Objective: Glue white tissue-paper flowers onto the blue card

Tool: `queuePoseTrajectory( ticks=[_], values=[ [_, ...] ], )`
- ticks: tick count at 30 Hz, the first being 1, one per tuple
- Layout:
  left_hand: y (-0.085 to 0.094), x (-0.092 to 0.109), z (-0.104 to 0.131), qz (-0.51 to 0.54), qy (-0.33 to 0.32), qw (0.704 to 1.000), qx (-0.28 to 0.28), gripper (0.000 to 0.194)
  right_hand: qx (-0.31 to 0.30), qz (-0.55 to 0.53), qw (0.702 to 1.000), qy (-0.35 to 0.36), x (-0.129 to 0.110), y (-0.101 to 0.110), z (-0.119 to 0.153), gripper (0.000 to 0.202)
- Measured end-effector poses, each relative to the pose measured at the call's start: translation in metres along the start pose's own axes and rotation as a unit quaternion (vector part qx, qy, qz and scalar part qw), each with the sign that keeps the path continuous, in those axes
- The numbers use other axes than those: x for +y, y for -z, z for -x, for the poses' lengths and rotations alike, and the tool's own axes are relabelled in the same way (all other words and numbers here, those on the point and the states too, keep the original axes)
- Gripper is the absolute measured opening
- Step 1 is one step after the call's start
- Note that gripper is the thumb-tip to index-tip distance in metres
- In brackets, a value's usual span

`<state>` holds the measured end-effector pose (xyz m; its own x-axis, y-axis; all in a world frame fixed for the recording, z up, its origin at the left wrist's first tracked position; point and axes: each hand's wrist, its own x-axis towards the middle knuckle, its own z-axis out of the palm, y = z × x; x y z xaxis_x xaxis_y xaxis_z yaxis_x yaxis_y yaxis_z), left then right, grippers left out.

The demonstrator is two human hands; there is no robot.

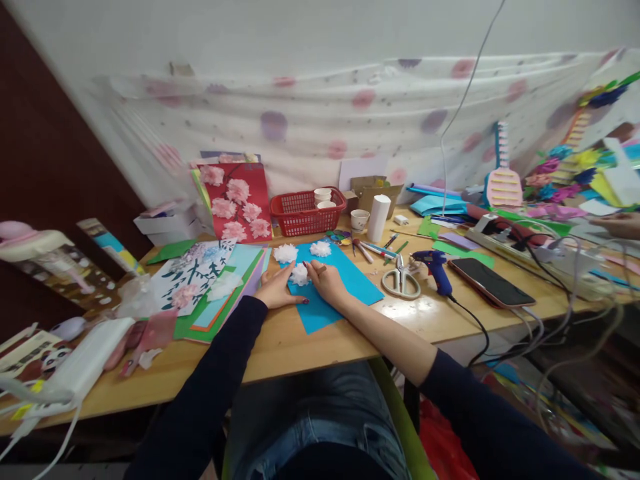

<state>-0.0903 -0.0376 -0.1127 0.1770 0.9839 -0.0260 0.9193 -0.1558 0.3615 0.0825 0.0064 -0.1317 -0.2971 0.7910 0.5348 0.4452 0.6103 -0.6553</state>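
A sheet of blue paper (345,270) lies on the desk in front of me. Close together on it is a white paper flower (299,275), between my two hands. My right hand (327,283) pinches this flower's right side with bent fingers. Along its left side rests my left hand (275,288), thumb stretched out and apart from the fingers, over the paper's edge. Two more white flowers are just beyond: one flower (285,253) at the paper's left edge, another flower (321,249) near its far edge. The fingertips at the middle flower are partly hidden.
Scissors (401,283), a blue glue gun (434,268) and a phone (493,281) lie to the right, with a power strip (530,250) and cables. A red basket (306,210) stands behind. Coloured sheets (220,300) are stacked left. Another person's hand (617,225) shows far right.
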Motion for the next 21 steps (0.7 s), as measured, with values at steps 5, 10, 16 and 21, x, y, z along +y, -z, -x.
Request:
queuePoseTrajectory(
  ticks=[5,10,16,21],
  values=[
    [-0.0002,-0.0013,-0.0007,-0.003,0.007,1.0,0.002,0.112,0.031,-0.038,0.998,-0.028,0.0015,0.003,-0.0009,0.058],
    [-0.0001,-0.0022,-0.0011,-0.005,0.009,1.0,0.004,0.114,0.083,-0.063,0.993,-0.063,0.0045,0.0042,-0.001,0.065],
    [-0.0005,-0.0038,-0.0011,0.005,0.002,1.0,0.005,0.112,0.091,-0.065,0.991,-0.07,0.0063,0.0054,-0.0019,0.065],
    [0.0003,-0.0016,0.001,-0.001,-0.014,1.0,0.021,0.103,0.053,-0.061,0.995,-0.055,0.0029,0.0037,-0.0011,0.06]
  ],
)
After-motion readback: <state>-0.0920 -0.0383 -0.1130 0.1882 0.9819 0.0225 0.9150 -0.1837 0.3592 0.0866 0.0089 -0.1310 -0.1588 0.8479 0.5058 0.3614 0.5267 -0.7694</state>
